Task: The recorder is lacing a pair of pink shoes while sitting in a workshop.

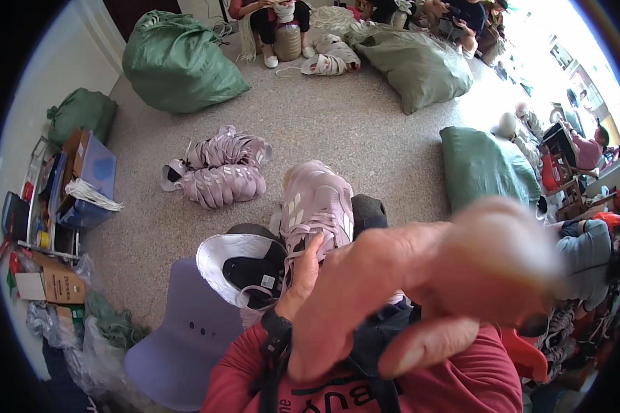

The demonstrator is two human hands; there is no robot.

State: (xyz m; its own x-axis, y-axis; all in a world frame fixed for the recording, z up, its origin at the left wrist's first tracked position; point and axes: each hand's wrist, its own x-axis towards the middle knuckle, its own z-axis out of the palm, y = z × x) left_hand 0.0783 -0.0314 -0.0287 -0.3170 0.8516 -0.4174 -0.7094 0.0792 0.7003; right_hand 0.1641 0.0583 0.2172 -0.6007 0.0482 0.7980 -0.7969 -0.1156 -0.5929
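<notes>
In front of my lap stands a pink lace-up sneaker (318,199) with pale side stripes. My left hand (304,274), with a dark watch on the wrist, is closed on the sneaker at its laces and tongue, the thumb lying over them. Very large and close, my right hand (372,292) covers much of the lower middle. Its thumb and a bent finger are apart with nothing visible between them; the far fingertip is blurred. To the left of the sneaker lies an upturned cap (213,258), white and black inside, with a small label.
Bundles of pink shoe uppers (220,186) lie on the floor (365,131). Large green sacks (176,65) stand around. A purple chair (176,344) is at my left. Blue bins (98,179) and cardboard boxes (63,282) line the left wall. Several people sit farther off.
</notes>
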